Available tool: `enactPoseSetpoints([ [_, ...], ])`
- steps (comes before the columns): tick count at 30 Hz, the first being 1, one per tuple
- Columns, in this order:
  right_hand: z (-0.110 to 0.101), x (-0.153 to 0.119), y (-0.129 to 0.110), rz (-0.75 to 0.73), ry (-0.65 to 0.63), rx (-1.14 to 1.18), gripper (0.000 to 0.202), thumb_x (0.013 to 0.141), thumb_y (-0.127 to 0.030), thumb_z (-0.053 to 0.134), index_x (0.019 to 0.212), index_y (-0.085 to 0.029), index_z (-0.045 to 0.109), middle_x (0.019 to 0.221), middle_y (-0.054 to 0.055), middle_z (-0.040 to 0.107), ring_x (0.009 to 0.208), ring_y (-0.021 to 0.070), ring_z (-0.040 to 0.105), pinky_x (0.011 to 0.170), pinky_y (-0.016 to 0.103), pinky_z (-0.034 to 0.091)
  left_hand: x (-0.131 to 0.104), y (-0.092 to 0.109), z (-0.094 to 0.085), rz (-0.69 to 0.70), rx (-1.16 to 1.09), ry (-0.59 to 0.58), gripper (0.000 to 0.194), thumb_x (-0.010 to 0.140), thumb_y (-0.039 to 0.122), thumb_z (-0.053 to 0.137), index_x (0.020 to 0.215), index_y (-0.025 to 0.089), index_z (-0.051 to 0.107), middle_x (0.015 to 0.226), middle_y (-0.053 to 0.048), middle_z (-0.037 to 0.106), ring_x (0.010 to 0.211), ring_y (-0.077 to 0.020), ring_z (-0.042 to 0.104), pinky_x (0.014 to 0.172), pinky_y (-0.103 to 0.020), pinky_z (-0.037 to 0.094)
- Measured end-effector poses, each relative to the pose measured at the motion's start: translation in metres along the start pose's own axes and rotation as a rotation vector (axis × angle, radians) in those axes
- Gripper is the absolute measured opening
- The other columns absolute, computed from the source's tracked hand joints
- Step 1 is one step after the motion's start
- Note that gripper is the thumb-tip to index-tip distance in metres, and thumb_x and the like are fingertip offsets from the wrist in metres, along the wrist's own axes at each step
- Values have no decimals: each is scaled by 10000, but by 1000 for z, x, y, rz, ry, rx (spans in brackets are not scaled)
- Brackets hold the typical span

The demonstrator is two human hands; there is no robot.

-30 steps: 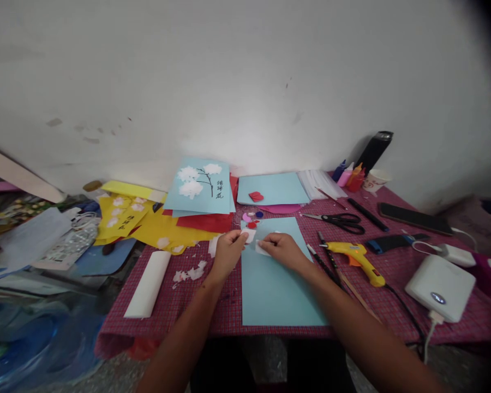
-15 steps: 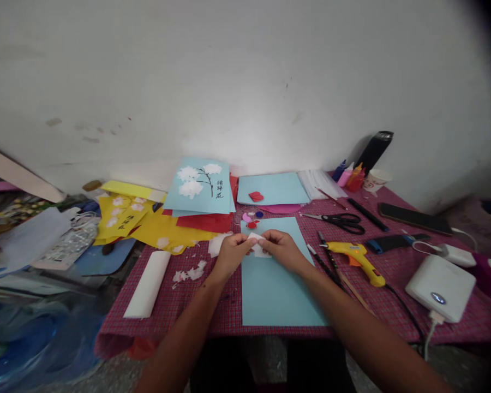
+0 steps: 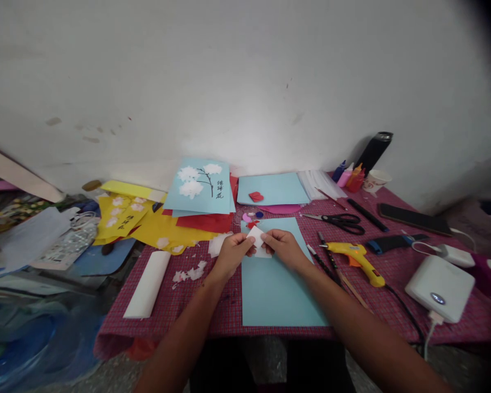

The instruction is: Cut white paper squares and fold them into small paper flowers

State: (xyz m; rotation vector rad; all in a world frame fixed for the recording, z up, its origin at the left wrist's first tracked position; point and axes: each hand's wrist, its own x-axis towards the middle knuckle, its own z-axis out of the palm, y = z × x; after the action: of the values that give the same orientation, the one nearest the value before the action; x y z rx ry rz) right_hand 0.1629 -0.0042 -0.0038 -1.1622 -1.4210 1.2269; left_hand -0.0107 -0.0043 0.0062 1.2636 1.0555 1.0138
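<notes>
Two bare hands work close together over a table spread with a red checked cloth (image 3: 229, 314). The left hand (image 3: 232, 252) and the right hand (image 3: 285, 249) pinch a small white paper (image 3: 256, 235) between thumbs and fingers, one hand at each side, a corner of it pointing away from the person. It is over the far end of a blue sheet (image 3: 274, 295). Just beyond the fingertips are a red scrap (image 3: 252, 224), a pink disc (image 3: 246, 218) and a dark blue disc (image 3: 259, 215). Near the left forearm lie torn scraps (image 3: 190, 273) and a long white strip (image 3: 148, 284). To the right of the sheet are black scissors (image 3: 346, 222) and a yellow glue gun (image 3: 354, 254). At the back, before a pale wall (image 3: 229, 82), a blue card (image 3: 200, 188) shows white flowers on a dark branch, with black handwritten characters beside them.
</notes>
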Motion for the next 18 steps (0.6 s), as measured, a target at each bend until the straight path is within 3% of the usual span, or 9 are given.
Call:
enactPoseSetpoints([
  [6, 0, -1, -1, -17, -21, 8, 363, 841, -481, 529, 691, -158, 596, 560, -8, 548, 508, 109, 482, 509, 235, 372, 0, -2, -1, 33, 26, 9, 331, 776, 447, 609, 721, 121, 625, 613, -29, 628, 551, -109, 555, 555, -228, 423],
  [13, -2, -5, -5, -156, 134, 22, 217, 785, -385, 620, 782, -173, 570, 635, -23, 509, 569, 111, 451, 534, 231, 365, -1, -2, -2, 72, 79, 38, 365, 777, 475, 602, 656, 131, 590, 585, -19, 609, 540, -105, 532, 542, -225, 406],
  [15, -1, -7, -7, -182, 102, 11, 212, 771, -376, 635, 793, -175, 571, 686, -7, 537, 606, 118, 467, 557, 237, 378, -1, -2, -2, 83, 131, 39, 379, 768, 491, 607, 635, 137, 578, 574, -13, 600, 534, -105, 521, 535, -225, 394],
  [18, 2, -10, -9, -153, -52, 12, 214, 759, -365, 642, 838, -176, 580, 751, 13, 587, 658, 134, 511, 600, 249, 407, -1, -2, -2, 104, 222, 28, 396, 759, 512, 605, 617, 144, 571, 564, -5, 584, 531, -107, 509, 525, -226, 375],
])
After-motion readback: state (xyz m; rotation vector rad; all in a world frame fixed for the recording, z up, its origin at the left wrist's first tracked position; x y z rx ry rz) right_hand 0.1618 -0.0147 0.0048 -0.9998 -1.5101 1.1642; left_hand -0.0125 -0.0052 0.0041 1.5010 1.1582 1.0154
